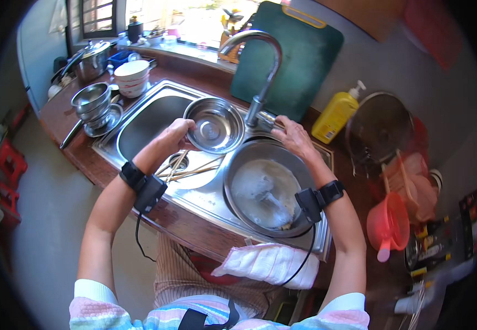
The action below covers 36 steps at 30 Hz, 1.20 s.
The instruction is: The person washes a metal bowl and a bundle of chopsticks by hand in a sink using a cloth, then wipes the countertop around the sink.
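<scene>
My left hand (177, 134) grips the rim of a stainless steel bowl (214, 126), tilted so that its inside faces me. The bowl is above the divider of a double-bowl steel sink (168, 88). My right hand (294, 136) has its fingers on the lever (266, 119) of the chrome faucet (277, 62). Below that hand, a large metal basin (232, 165) sits in the right sink bowl. Cloudy water in it holds a whitish cloth or scrubber (273, 202). Several wooden chopsticks (193, 172) lie near the drain of the left sink bowl.
Stacked metal bowls (92, 101), white bowls (132, 78) and a pot (93, 62) stand left. A green cutting board (292, 57) leans behind the faucet. Rightward are a yellow pump bottle (335, 115), a pot lid (381, 128) and a red dipper (387, 222). A white cloth (271, 264) hangs in front.
</scene>
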Available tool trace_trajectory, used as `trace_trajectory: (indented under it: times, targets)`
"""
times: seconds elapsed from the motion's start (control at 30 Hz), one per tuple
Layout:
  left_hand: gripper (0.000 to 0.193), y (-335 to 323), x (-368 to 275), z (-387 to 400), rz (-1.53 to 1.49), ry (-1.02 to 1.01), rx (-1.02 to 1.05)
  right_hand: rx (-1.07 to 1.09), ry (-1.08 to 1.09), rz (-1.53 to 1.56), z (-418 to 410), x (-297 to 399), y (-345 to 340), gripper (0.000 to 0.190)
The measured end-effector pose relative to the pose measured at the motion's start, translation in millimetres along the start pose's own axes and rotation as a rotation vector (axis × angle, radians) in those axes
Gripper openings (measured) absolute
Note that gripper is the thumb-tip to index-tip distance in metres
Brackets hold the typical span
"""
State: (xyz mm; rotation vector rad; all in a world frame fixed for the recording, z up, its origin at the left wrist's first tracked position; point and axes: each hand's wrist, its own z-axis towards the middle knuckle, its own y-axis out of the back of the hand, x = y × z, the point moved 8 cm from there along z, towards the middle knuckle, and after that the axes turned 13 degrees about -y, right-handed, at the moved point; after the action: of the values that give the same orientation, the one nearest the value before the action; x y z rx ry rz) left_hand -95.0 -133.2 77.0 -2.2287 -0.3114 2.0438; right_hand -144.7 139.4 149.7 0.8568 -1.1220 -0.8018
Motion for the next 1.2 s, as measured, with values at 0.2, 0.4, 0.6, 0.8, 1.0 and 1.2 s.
trace_trajectory:
  times: [0.2,0.4,0.6,0.8,1.0,1.2]
  targets:
    - [0.031,51.6,2.1,20.6,0.129,0.104,-0.07,-0.1,-0.08,-0.099,41.8,2.1,-31.7,0.03]
    - [0.034,49.6,-32.1,53.5,0.47,-0.044,0.074,-0.149,-0.091,-0.085,45.3,-29.1,-37.9,0.027]
    - [0.027,1.4,-79.0,99.4,1.155,-0.339,0.047,-0.163,-0.083,-0.074,47.5,-33.0,-37.4,0.026]
    - [0.02,-44.4,-83.9,112.2,1.445,-0.652,0.1,-0.183,-0.064,-0.065,42.9,-26.7,-36.3,0.026]
    - [0.01,-66.3,-70.3,80.2,1.481,-1.026,0.241,-0.166,-0.059,-0.06,43.8,-29.5,-38.9,0.024]
    - [0.014,-39.4,-66.5,57.5,1.555,-0.839,0.203,-0.156,-0.139,0.014,48.8,-28.3,-35.8,0.025]
